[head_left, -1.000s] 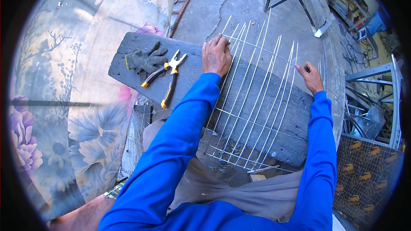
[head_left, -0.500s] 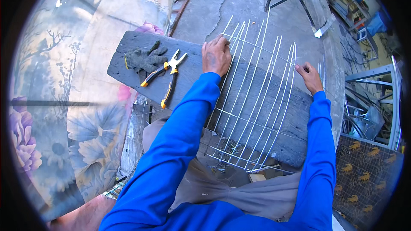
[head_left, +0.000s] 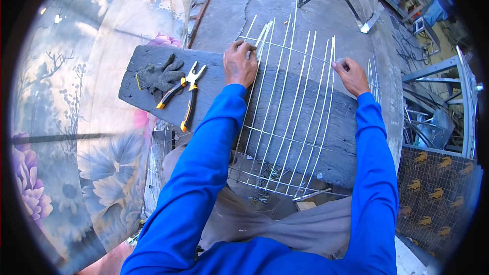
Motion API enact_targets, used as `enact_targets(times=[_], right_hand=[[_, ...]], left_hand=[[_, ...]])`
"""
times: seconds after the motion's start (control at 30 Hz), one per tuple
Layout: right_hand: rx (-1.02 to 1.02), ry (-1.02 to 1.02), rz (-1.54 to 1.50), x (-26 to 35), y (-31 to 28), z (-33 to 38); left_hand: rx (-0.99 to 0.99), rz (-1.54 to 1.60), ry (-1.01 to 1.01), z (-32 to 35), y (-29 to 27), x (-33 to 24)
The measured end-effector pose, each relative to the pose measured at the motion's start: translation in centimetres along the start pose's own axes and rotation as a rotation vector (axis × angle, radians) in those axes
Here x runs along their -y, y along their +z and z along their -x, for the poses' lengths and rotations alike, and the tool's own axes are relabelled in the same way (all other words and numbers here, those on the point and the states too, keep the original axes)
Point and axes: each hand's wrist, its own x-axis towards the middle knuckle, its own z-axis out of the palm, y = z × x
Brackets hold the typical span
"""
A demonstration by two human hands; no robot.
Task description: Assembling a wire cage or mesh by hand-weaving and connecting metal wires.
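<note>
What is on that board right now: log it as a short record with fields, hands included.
surface: dark wooden board lying on a concrete floor
main item: grid of thin white metal rods laid across the board
left hand: pressing on the rods at the grid's far left corner
right hand: pinching a rod at the far right side
tools: orange-handled pliers, untouched, left of the grid
other: grey work glove beside the pliers
sleeves: blue, both arms
backdrop: floral printed sheet to the left
</note>
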Motion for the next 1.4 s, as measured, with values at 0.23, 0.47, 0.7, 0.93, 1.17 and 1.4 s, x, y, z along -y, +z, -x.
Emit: enact_targets(times=[0.23, 0.47, 0.7, 0.93, 1.17, 1.4], right_hand=[[-0.132, -0.047, -0.116, 1.1, 1.2, 0.6], [-0.4, -0.28, 0.269, 4.9, 0.3, 2.6], [-0.237, -0.364, 0.246, 9.9, 4.0, 1.7], [-0.172, -0.366, 0.298, 12.1, 5.6, 0.7], [0.049, -0.143, 0.383, 16.5, 7.0, -1.1], [0.042, -0.088, 0.349, 16.0, 8.3, -2.0]], left_hand=[[0.028, -0.055, -0.019, -0.2, -0.1, -0.9], [0.09, 0.055, -0.104, -0.7, -0.4, -0.9], [0.108, -0.088, 0.318, -3.3, -2.0, -1.2], [0.584, -0.103, 0.53, 8.6, -10.1, -7.8], [0.648, 0.459, -0.336, 28.3, -19.3, -15.3], [0.176, 1.277, -1.361, 27.8, -14.5, -12.7]])
